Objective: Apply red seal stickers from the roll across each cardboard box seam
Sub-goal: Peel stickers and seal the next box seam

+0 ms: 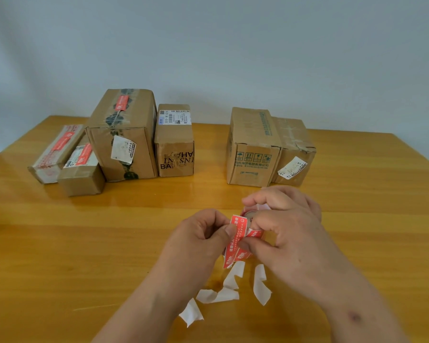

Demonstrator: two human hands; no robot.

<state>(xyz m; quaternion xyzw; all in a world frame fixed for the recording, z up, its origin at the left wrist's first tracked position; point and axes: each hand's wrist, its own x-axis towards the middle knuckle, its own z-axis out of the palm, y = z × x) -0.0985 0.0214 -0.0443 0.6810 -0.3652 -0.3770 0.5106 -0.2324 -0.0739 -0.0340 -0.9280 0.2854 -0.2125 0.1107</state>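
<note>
Counter (60,243), wooden: six cardboard boxes along the far side. Right hand (290,233): fingers curled around sticker roll (252,215), held above the counter. Left hand (203,233): thumb and forefinger pinch red seal sticker (235,240), partly peeled. White backing scraps (218,295): lying beneath both hands.

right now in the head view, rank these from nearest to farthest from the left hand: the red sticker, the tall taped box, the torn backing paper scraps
1. Red sticker: pinched in the left hand.
2. Backing paper scraps: on the table just below the hands.
3. Tall taped box: far back left, already sealed.
</note>
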